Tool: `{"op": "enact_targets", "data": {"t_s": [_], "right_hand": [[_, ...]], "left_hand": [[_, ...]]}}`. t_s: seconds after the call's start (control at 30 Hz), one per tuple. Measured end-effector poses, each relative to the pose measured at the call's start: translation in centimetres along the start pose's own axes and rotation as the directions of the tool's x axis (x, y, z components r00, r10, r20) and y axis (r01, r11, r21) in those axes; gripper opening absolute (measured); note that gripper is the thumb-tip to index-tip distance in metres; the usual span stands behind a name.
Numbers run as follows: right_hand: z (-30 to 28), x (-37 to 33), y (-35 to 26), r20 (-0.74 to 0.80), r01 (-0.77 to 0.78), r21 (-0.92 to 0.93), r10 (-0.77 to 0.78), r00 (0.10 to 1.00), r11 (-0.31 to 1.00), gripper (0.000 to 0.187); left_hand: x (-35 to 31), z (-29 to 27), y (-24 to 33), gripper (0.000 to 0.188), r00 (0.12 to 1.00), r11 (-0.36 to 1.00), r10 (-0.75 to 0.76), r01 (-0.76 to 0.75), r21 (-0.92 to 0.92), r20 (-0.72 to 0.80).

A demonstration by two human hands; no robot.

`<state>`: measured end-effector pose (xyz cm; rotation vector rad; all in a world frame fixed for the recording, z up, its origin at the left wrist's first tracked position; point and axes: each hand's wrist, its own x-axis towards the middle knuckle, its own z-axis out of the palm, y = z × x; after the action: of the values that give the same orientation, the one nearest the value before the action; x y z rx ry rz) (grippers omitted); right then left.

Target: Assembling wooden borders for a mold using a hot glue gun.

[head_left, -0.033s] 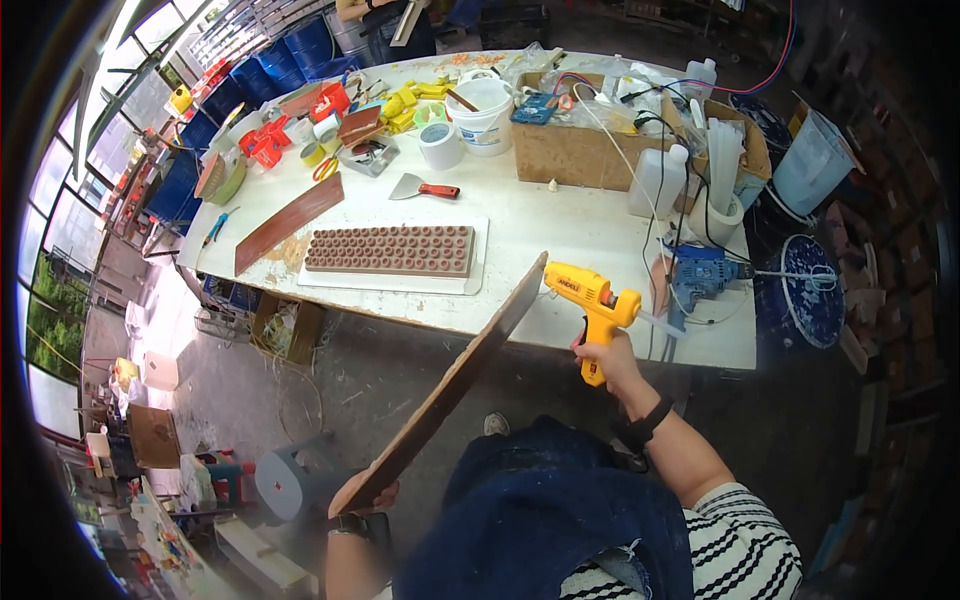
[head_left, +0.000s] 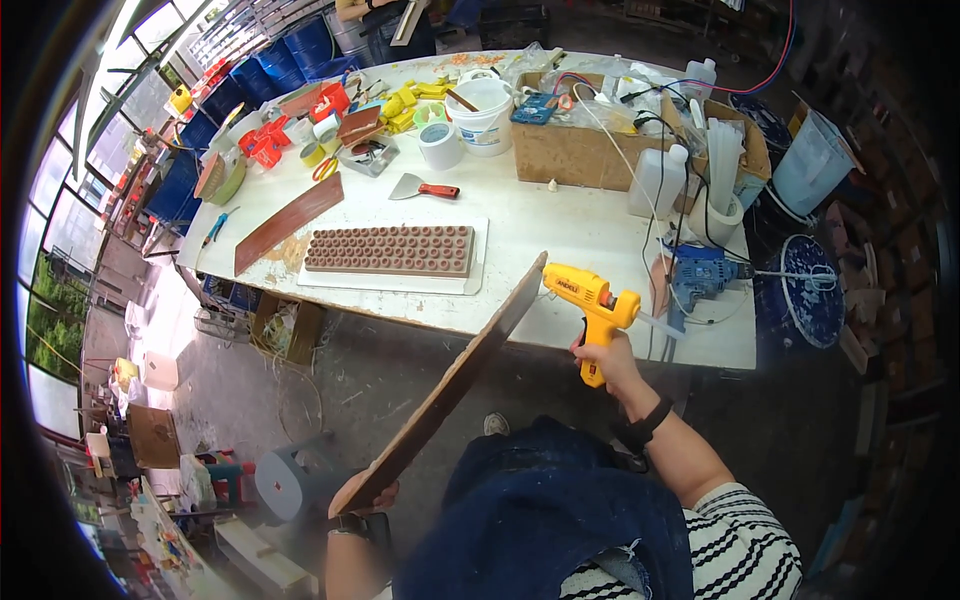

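Note:
My left hand grips the lower end of a long, dark brown board, held tilted on edge with its far end over the table's front edge. My right hand is wrapped round the handle of a yellow hot glue gun. The gun's nozzle is close to the board's far end; whether they touch I cannot tell. A pale glue stick sticks out of the gun's back. On the table lies a brown block with rows of round studs, resting on a white sheet.
A reddish-brown board and a red-handled scraper lie on the white table. Behind them stand a white bucket and a cluttered cardboard box. A blue power drill with a mixing rod lies at right. A grey stool stands lower left.

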<state>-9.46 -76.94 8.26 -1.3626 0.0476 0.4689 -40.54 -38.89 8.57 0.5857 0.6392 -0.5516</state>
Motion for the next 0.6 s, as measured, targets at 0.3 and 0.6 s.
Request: {"op": "enact_targets", "data": {"t_s": [0.3, 0.6], "right_hand": [[0.4, -1.0, 0.5, 0.021, -0.027, -0.018, 0.028, 0.999, 0.999, 0.016], [1.2, -1.8, -0.7, 0.062, 0.027, 0.056, -0.030, 0.998, 0.998, 0.031]], "left_hand": [[0.2, 0.8, 0.1, 0.046, 0.998, 1.000, 0.005, -0.006, -0.026, -0.055], [0.4, 0.3, 0.0, 0.044, 0.998, 0.998, -0.010, 0.006, -0.055, -0.060]]}}
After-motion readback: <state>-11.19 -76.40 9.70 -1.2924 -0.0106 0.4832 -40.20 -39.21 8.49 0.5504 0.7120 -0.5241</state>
